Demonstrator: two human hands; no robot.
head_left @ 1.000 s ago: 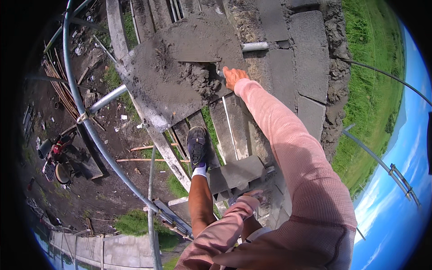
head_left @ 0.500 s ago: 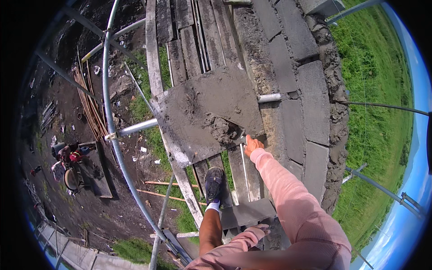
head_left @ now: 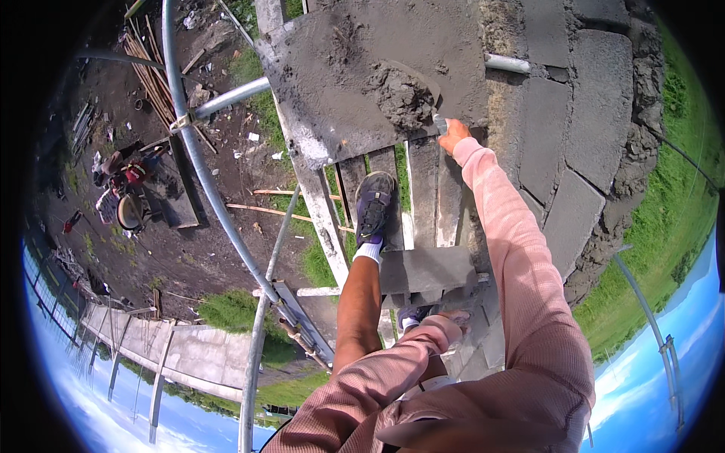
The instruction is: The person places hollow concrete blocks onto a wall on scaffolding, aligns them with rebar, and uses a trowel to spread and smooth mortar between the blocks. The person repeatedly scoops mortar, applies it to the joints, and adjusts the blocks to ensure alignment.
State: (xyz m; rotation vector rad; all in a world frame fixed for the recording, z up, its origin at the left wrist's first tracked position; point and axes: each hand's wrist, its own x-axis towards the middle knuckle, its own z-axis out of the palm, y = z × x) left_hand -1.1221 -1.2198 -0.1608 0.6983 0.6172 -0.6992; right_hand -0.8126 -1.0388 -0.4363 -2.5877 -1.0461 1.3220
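Note:
My right hand (head_left: pixel 455 136) is closed round the handle of a trowel (head_left: pixel 439 121). A lump of wet grey mortar (head_left: pixel 400 97) covers most of the trowel's blade, which lies low over a mortar-smeared board (head_left: pixel 317 113). My left hand (head_left: pixel 458 318) is held close in front of my body, beside a grey concrete block (head_left: pixel 427 269). Its fingers are too small and blurred to read. The block lies on the planks near my shoe (head_left: pixel 375 204).
A wall of grey blocks (head_left: pixel 545 136) runs along the right, with rough mortar (head_left: pixel 642 113) down its outer side. Scaffold pipes (head_left: pixel 208 181) stand at the left, above ground far below. Gaps show between the planks (head_left: pixel 425 196). People (head_left: pixel 124 177) are down at the left.
The view has shifted, so the board and wall appear higher. My right hand still grips the trowel, its blade now lying under the mortar lump. My left hand stays near my body.

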